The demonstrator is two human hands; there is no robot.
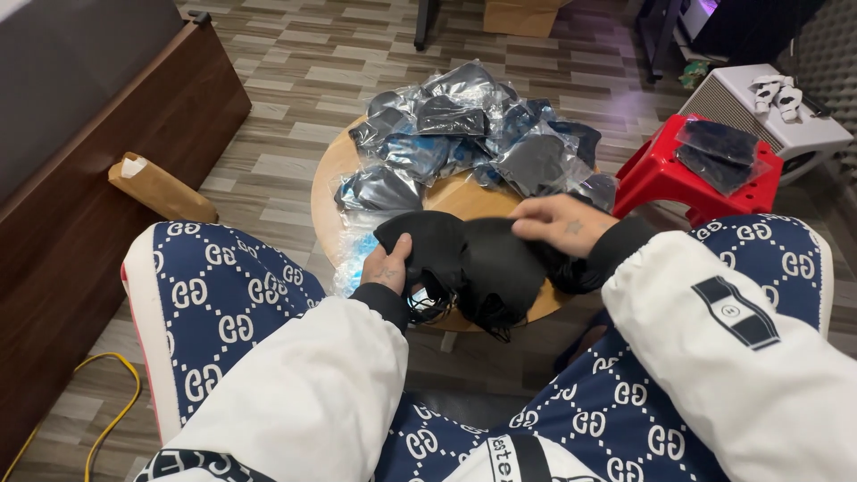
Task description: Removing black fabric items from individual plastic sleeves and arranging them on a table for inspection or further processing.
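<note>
Black fabric pieces (482,259), some kind of soft cloth items stacked together, sat at the near edge of a small round wooden table (326,192), right over the person's knees. Left hand (390,265) was pinching the left end of the bundle, thumb on top, fingers curled under. Right hand (561,223) lay over the right end, fingers bent and pressed down onto the cloth. Behind it was a heap of clear plastic bags (473,134) with dark stuff inside, covering most of the tabletop. Off to the right, a red plastic stool (661,174) had two more bagged pieces (719,153) on it.
</note>
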